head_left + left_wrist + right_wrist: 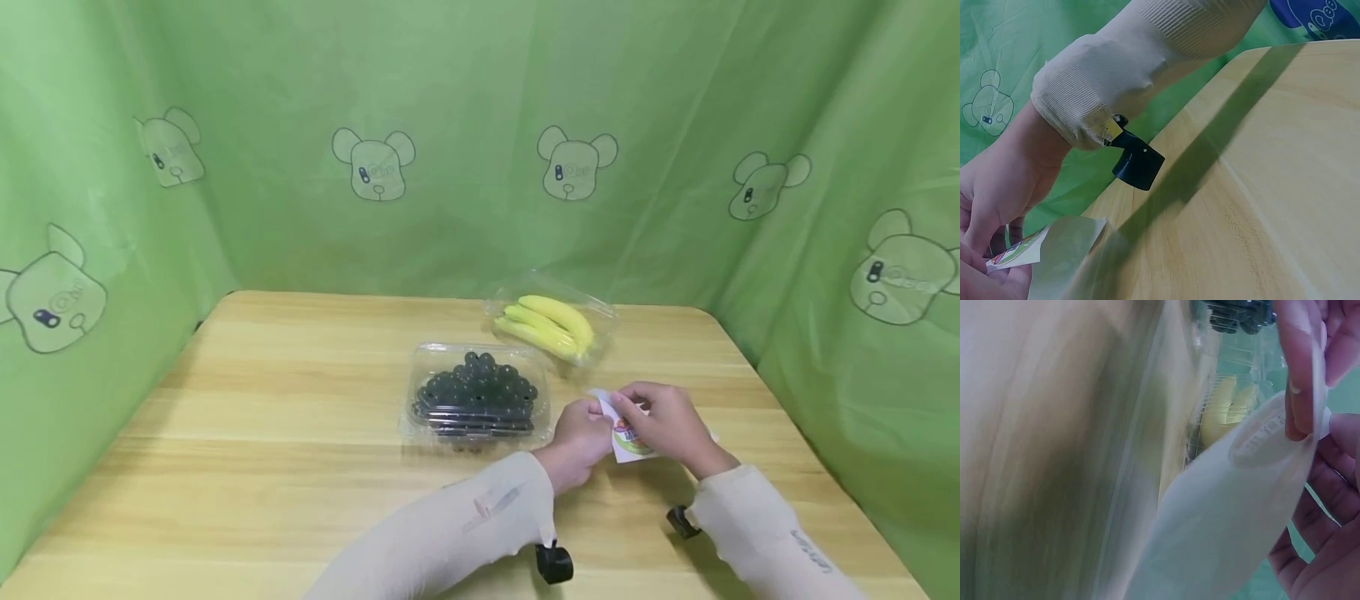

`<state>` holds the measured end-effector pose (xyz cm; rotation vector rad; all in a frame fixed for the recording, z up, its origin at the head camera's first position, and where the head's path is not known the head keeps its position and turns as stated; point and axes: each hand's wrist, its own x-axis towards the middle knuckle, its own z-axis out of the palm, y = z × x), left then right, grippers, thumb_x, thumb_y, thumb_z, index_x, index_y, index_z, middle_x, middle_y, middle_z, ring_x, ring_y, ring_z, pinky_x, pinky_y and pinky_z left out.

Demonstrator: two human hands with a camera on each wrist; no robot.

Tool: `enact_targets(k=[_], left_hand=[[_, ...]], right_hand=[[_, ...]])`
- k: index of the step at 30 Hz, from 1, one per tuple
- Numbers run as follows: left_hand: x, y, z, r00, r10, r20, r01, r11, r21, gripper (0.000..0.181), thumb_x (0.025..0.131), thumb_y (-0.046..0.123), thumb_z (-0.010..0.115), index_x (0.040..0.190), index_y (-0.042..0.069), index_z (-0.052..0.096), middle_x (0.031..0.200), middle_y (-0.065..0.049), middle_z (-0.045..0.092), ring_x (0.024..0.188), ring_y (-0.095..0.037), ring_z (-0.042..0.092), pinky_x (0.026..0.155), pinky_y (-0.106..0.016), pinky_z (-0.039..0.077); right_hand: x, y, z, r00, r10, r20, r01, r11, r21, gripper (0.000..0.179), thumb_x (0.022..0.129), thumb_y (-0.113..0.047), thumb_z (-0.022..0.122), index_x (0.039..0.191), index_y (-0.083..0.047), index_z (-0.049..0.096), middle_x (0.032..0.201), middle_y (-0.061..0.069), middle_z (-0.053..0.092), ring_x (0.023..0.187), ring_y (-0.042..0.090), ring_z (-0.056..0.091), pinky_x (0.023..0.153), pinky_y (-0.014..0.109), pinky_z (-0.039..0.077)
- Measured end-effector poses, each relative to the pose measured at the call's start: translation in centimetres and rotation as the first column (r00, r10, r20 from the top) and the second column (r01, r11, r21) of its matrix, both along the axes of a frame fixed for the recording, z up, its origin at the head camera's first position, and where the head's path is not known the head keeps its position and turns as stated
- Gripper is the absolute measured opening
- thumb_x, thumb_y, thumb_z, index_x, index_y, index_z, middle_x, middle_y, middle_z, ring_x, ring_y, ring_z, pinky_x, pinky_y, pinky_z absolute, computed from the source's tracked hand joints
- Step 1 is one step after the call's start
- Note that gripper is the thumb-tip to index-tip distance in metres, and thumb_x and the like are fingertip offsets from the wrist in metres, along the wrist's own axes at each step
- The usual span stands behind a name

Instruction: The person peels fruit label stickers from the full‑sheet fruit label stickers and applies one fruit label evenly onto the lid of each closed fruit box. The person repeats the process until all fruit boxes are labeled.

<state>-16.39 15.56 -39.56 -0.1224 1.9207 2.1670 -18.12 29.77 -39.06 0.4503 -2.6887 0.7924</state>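
A white sticker sheet with a round, colourful printed label is held between both hands, right of the grape box. My left hand pinches its left edge. From above, my right hand pinches the same sheet with thumb and fingers, close beside the left fingertips. The right wrist view shows the pale back of the sheet, the label's print showing faintly through. In the left wrist view a translucent part of the sheet hangs down toward the table.
A clear lidded plastic box of dark grapes stands left of the hands. Behind it, a clear plastic box holds yellow bananas. Green curtains with bear heads surround the wooden table. Black mounts hang under both wrists.
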Motion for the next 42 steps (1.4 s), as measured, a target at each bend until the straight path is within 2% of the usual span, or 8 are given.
enact_targets(k=[4, 8, 17, 25, 33, 42], left_hand=[[-0.08, -0.2, 0.0, 1.0, -0.001, -0.014, 0.001, 1.0, 0.006, 0.012, 0.084, -0.01, 0.056, 0.085, 0.001, 0.063, 0.077, -0.005, 0.064, 0.071, -0.018, 0.061, 0.064, -0.03, 0.053], [0.0, -0.15, -0.19, 1.0, -0.005, -0.01, 0.005, 1.0, 0.01, 0.013, 0.083, -0.011, 0.055, 0.085, 0.0, 0.062, 0.077, -0.005, 0.063, 0.071, -0.017, 0.06, 0.064, -0.03, 0.053], [-0.38, -0.25, -0.24, 1.0, -0.011, 0.01, 0.012, 1.0, -0.007, 0.014, 0.085, -0.009, 0.055, 0.09, 0.001, 0.063, 0.079, -0.005, 0.063, 0.073, -0.019, 0.06, 0.069, -0.035, 0.054], [-0.78, -0.29, 0.04, 1.0, -0.008, 0.004, 0.008, 1.0, -0.021, 0.013, 0.086, -0.007, 0.055, 0.089, 0.003, 0.062, 0.078, -0.004, 0.062, 0.073, -0.018, 0.059, 0.066, -0.034, 0.052], [-0.33, -0.2, -0.21, 1.0, -0.016, 0.009, 0.016, 0.999, -0.032, 0.015, 0.084, -0.01, 0.055, 0.085, 0.002, 0.063, 0.076, -0.004, 0.062, 0.07, -0.018, 0.059, 0.063, -0.031, 0.052], [-0.01, 0.29, -0.28, 1.0, -0.01, -0.017, 0.009, 0.999, -0.039, 0.015, 0.08, -0.011, 0.055, 0.084, 0.001, 0.062, 0.075, -0.004, 0.061, 0.07, -0.016, 0.058, 0.061, -0.029, 0.051]], right_hand=[[0.06, -0.26, -0.09, 0.999, 0.019, -0.045, -0.018, 0.999, 0.034, 0.009, 0.09, -0.012, 0.069, 0.084, -0.005, 0.074, 0.079, 0.003, 0.072, 0.074, 0.023, 0.067, 0.065, 0.038, 0.055], [0.18, -0.18, -0.36, 0.998, 0.022, -0.063, -0.02, 0.999, 0.036, 0.008, 0.088, -0.01, 0.07, 0.083, -0.005, 0.074, 0.079, 0.003, 0.072, 0.073, 0.023, 0.067, 0.064, 0.038, 0.056], [0.13, 0.02, -0.14, 1.0, -0.006, -0.002, 0.006, 1.0, 0.028, 0.012, 0.09, -0.014, 0.069, 0.087, -0.004, 0.074, 0.08, 0.005, 0.071, 0.074, 0.022, 0.065, 0.063, 0.034, 0.053], [-0.27, 0.17, 0.38, 1.0, 0.007, -0.013, -0.006, 0.999, 0.049, 0.012, 0.091, -0.014, 0.068, 0.088, -0.003, 0.073, 0.081, 0.006, 0.071, 0.074, 0.023, 0.066, 0.064, 0.034, 0.053], [0.07, 0.52, -0.13, 1.0, 0.008, 0.026, -0.009, 1.0, 0.02, 0.014, 0.092, -0.015, 0.067, 0.089, -0.003, 0.073, 0.079, 0.004, 0.07, 0.072, 0.02, 0.065, 0.06, 0.027, 0.054], [-0.08, 0.63, -0.56, 0.997, 0.044, -0.071, -0.041, 0.998, 0.051, 0.009, 0.09, -0.01, 0.067, 0.089, -0.004, 0.073, 0.082, 0.005, 0.072, 0.077, 0.026, 0.068, 0.069, 0.045, 0.056]])
